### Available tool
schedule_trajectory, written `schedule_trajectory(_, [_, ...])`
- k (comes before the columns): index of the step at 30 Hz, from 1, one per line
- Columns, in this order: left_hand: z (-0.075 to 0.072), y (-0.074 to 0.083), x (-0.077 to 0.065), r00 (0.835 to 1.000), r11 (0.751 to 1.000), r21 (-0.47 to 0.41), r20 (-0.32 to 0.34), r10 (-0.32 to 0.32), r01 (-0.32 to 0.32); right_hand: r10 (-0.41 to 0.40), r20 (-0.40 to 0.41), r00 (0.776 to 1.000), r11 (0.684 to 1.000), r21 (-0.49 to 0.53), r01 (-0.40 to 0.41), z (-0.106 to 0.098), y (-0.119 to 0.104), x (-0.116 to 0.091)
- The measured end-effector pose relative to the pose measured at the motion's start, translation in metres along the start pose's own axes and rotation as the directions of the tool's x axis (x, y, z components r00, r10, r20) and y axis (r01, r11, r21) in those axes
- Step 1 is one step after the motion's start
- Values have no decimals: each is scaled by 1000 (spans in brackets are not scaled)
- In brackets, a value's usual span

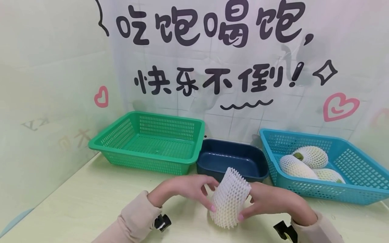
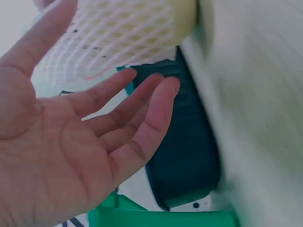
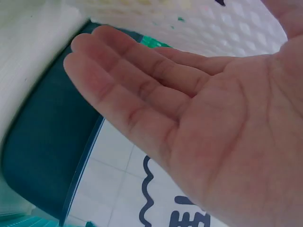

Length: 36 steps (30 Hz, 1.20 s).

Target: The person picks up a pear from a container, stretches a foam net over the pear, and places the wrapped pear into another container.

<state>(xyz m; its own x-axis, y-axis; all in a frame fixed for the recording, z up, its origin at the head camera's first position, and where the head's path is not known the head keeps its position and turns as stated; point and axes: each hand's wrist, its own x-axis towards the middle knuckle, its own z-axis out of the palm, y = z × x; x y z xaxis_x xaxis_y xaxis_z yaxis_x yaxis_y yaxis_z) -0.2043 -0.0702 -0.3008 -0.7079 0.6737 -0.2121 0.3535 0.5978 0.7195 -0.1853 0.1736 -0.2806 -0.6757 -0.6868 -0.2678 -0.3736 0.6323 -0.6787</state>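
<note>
A pale fruit in a white foam net (image 1: 230, 199) leans between both hands, low over the table; the net's loose end points up. My left hand (image 1: 192, 189) holds its left side, with the thumb on the front of the net. In the left wrist view the other fingers (image 2: 156, 109) are loosely bent below the netting. My right hand (image 1: 267, 200) grips the other side, its thumb near the bottom and its index finger partly hidden behind the net. The right wrist view shows the remaining fingers (image 3: 128, 90) fairly straight beneath the net.
Behind the hands stands a dark blue tub (image 1: 232, 158). A green basket (image 1: 146, 160) is at the left. The blue basket (image 1: 328, 190) at the right holds several netted fruits (image 1: 311, 157). A printed sheet (image 1: 212, 111) covers the back wall.
</note>
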Motion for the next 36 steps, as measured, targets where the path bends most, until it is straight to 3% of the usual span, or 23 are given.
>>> schedule_trajectory(8, [7,17,-4,997,998,62,-77,19,-14,-55,-35,998,998,-36,53,4,0,3])
schedule_trajectory(15, [13,18,-2,993,990,142,-117,8,8,-63,-53,997,997,-55,60,7,1,6])
schedule_trajectory(25, [18,14,1,995,973,230,-104,-6,30,25,-18,1000,995,-92,-27,12,6,11])
schedule_trajectory(29, [22,11,4,995,954,299,-96,2,27,5,5,1000,994,-107,-4,14,10,15])
schedule_trajectory(36, [27,6,7,996,951,309,-84,8,18,-52,54,997,996,-74,56,13,18,20])
